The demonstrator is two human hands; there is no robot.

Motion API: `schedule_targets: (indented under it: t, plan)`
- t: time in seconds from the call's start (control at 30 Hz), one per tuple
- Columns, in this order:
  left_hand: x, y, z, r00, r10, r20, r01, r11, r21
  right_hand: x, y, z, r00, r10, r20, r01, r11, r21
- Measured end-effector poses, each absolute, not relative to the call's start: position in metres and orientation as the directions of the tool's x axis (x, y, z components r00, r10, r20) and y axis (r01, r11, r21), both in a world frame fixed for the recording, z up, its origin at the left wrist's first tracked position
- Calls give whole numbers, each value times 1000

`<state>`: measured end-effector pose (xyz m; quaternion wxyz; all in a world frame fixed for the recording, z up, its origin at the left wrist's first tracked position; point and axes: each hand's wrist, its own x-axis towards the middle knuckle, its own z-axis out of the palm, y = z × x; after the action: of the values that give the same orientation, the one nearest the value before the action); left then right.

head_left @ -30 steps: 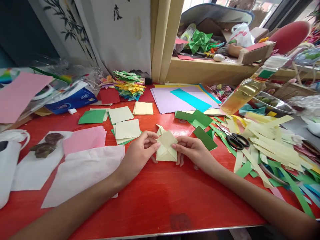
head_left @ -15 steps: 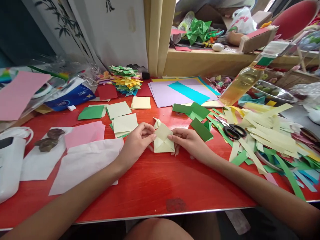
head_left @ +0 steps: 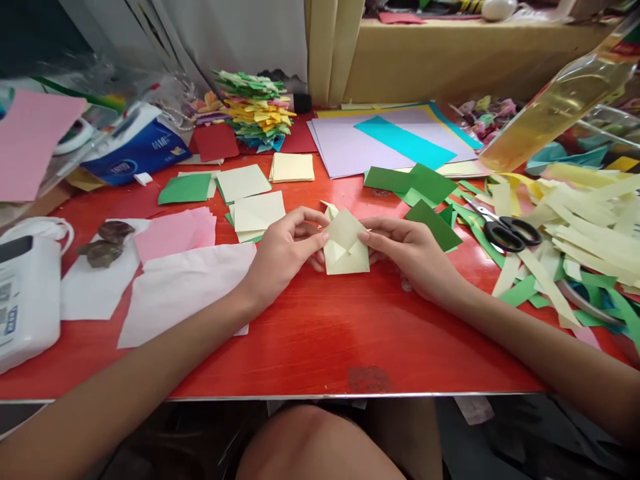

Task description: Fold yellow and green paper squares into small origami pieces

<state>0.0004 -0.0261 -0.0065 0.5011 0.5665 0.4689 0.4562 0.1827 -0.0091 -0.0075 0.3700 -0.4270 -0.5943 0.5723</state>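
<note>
Between my hands is a pale yellow sheet of origami paper (head_left: 347, 250), partly folded, with its lower corners turned in and a pointed flap at the top. My left hand (head_left: 293, 247) pinches its left edge between thumb and fingers. On the opposite edge, my right hand (head_left: 405, 250) grips it the same way. Just behind the sheet lies a small folded pale yellow piece (head_left: 331, 211), partly hidden. Cream paper squares (head_left: 259, 212) rest left of my left hand, and dark green paper pieces (head_left: 433, 223) lie beyond my right hand.
Black-handled scissors (head_left: 513, 233) lie among paper strips (head_left: 595, 227) at the right. A bottle of yellowish liquid (head_left: 555, 107) leans behind them. Purple sheets (head_left: 340, 143) and a stack of folded colored paper (head_left: 257, 110) are at the back. Pink paper (head_left: 177, 235) lies left.
The view has tilted down and shifted, so the table appears higher in the picture. Both hands keep hold of the pale yellow paper; its lower folds look slightly more raised.
</note>
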Motion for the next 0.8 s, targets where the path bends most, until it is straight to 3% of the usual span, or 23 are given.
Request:
schedule_targets:
  t: [0.33,0.8]
  plan:
    - [5,-27,-3,88,996,18,39,-21,999,182,-8,-9,-319,944,-84,19,-83,-996]
    - [4,-29,-5,142,989,50,37,-56,998,183,-11,-7,-373,919,-129,-80,-171,-982]
